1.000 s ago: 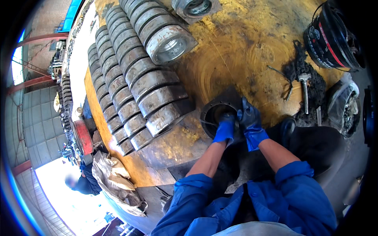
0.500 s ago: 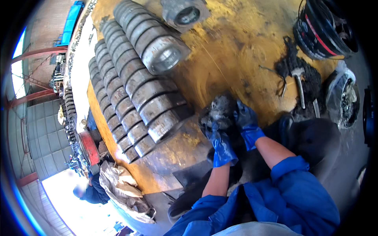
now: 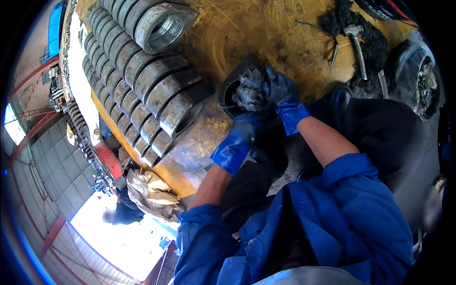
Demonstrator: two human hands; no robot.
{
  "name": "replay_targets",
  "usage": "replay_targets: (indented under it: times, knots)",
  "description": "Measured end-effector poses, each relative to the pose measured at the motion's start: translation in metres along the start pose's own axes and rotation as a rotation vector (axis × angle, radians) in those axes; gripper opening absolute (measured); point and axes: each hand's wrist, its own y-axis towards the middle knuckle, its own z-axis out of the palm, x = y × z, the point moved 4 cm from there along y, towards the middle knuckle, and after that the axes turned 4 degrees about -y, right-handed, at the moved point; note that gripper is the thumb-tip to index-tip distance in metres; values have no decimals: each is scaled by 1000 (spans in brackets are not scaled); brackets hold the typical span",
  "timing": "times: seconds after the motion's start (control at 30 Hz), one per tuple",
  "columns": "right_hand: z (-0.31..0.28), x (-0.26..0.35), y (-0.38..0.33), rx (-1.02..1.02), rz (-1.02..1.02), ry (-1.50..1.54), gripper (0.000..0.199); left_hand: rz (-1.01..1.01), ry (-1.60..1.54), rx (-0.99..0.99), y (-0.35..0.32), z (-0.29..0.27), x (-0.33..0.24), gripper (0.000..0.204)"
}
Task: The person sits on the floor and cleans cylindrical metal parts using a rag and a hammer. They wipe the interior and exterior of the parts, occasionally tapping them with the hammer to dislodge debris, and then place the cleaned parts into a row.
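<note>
Low in front of me, at the near edge of the yellow work surface, is a dark, thick metal ring [image 3: 228, 95] with its opening facing up toward me. A wad of grey, frayed fibre [image 3: 250, 85] sits in the opening. My right hand [image 3: 283, 92], in a blue rubber glove with a blackened palm and fingers, grips the ring's right rim. My left hand [image 3: 241, 135], gloved the same way, is closed at the ring's lower rim; its fingers are partly blurred and dark against the part.
Rows of similar metal rings [image 3: 161, 95] lie on their sides at the left of the yellow surface [image 3: 237, 28]. At right are a hammer [image 3: 357, 50], a black clump of fibre [image 3: 375, 45] and a plastic-lined bucket [image 3: 413, 61]. A crumpled sack [image 3: 152, 192] lies at lower left; a person [image 3: 127, 209] is beyond.
My left hand has come off the fibre wad to the ring's lower left rim. The ring is tipped so its opening shows more. My view has shifted.
</note>
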Motion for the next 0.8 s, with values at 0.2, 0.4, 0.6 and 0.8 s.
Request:
replay_targets:
  times: [0.2,0.4,0.6,0.8]
  knots:
    - [-5,2,1,-14,-2,45,58,431,361,267,49,8,10,32]
    - [-12,9,-2,53,28,-1,53,367,316,372,58,46,60,33]
    - [-27,16,6,152,77,40,52,37,409,145,33,78,110,39]
    - [-18,14,4,133,69,-3,51,-729,343,199,42,86,103,47]
